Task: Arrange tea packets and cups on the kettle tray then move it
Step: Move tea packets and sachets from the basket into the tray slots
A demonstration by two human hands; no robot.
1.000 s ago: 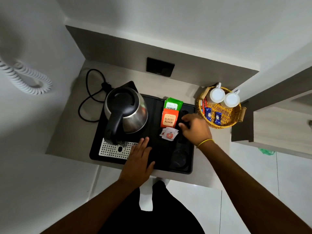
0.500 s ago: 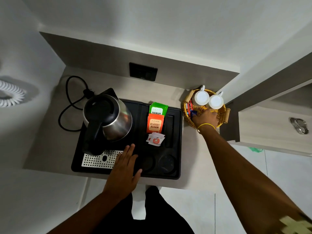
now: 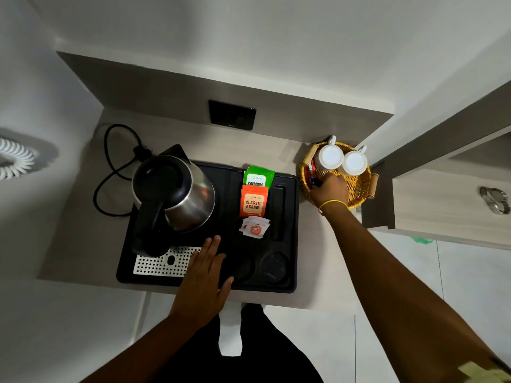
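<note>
A black kettle tray (image 3: 291,233) lies on the beige counter and carries a steel kettle (image 3: 177,194). Green tea packets (image 3: 258,176), orange Classic Assam packets (image 3: 253,201) and small white sachets (image 3: 254,227) lie in its middle slot. Two white cups (image 3: 330,156) (image 3: 354,163) stand upside down in a yellow wicker basket (image 3: 360,186) to the tray's right. My right hand (image 3: 330,189) is inside the basket, fingers bent over blue and red packets (image 3: 313,179); the grip itself is hidden. Lying flat on the tray's front edge is my left hand (image 3: 206,272), fingers spread.
A perforated white drip plate (image 3: 157,264) sits at the tray's front left, and two round cup wells (image 3: 272,265) at its front right. The kettle's black cord (image 3: 110,172) loops over the counter behind. A wall socket (image 3: 232,115) is at the back, a wooden cabinet (image 3: 442,200) to the right.
My right hand left the tray's packet slot and moved right into the wicker basket, settling onto the blue packets. My left hand stayed flat on the tray's front.
</note>
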